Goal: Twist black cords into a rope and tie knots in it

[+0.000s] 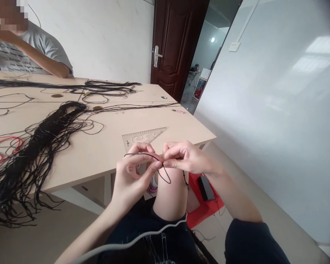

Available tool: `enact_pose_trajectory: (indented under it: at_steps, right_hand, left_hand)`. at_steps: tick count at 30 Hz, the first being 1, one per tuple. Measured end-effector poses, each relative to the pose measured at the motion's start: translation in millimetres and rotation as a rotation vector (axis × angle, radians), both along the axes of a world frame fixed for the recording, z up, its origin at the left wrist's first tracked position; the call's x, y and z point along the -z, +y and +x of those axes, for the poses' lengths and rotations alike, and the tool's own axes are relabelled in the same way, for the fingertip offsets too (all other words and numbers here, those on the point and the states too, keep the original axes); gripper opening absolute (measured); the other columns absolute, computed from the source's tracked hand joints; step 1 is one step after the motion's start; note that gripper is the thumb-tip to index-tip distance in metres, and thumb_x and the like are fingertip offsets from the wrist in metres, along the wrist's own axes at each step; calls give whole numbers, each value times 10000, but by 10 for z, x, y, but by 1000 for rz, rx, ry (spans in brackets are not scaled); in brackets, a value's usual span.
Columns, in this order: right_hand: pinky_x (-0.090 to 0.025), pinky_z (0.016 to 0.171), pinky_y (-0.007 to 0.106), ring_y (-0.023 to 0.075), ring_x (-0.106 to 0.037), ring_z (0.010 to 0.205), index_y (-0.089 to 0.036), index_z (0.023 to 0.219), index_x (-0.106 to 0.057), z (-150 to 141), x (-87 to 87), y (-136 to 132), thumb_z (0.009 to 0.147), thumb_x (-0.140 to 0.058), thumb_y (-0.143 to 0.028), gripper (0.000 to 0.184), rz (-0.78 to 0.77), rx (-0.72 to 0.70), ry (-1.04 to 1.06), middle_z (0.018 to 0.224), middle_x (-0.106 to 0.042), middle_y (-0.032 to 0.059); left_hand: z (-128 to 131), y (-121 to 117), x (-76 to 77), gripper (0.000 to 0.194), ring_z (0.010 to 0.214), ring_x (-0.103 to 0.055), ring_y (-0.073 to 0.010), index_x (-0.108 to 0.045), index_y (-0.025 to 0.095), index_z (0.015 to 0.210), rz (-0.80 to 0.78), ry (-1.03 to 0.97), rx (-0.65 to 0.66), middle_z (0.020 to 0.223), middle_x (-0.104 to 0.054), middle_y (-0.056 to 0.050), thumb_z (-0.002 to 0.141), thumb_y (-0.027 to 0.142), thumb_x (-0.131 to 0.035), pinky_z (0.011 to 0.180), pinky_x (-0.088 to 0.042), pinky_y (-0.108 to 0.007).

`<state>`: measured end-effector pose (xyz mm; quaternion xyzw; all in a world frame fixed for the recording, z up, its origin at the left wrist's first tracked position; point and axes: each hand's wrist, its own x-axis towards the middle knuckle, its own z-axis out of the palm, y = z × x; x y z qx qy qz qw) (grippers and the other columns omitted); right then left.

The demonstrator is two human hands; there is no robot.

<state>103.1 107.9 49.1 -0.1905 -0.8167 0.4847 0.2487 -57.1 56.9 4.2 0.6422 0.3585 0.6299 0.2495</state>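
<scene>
Black cord (170, 180) (reddish-brown door (173, 40)).

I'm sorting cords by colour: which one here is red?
The red looped cord at the picture's left edge, by the large black bundle; that bundle and the held cord, between left hand and right hand, are black.

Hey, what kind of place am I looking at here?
Probably a small craft workroom: the table bears bundles of black cord and a set square, and another person is at its far side.
</scene>
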Motion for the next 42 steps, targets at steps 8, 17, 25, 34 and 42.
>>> enact_pose_trajectory:
  at_steps: [8,17,25,34,42]
  right_hand:
    - [-352,578,209,75,-438,638,-130,706,-629,26,-57,-7,794,-591,-199,118,11,-64,-15,675,-460,-24]
    - [-352,552,188,59,-440,640,-115,742,-643,45,-178,-48,774,-603,-170,75,51,9,-61,684,-435,-30]
    - [-390,569,169,45,-496,641,-112,717,-635,20,-244,-102,740,-609,-92,40,-6,64,-1,696,-468,-35]
    - [-314,446,161,18,-381,504,-110,650,-584,12,-313,-263,751,-573,-85,105,176,172,-7,677,-456,-37]
    - [-292,418,154,13,-366,493,-110,646,-572,53,-336,-305,746,-560,-61,112,217,181,6,683,-463,-35]
  left_hand:
    - [-50,-57,-142,107,778,-540,-132,-669,215,723,117,212,-171,851,-535,-15,709,115,-635,659,-428,-274]
    - [-65,29,-154,140,850,-510,-138,-687,240,751,77,51,22,826,-554,-17,687,116,-672,751,-422,-269]
    - [2,45,-105,51,846,-510,-150,-639,189,667,-112,-221,199,793,-543,-20,709,167,-657,748,-404,-278]
    - [57,43,-91,40,835,-484,-127,-635,188,700,-41,-446,181,784,-521,-16,736,179,-621,759,-396,-238]
    - [117,42,-17,56,772,-519,-127,-660,184,613,-377,-671,255,721,-560,-13,644,220,-690,661,-429,-205]
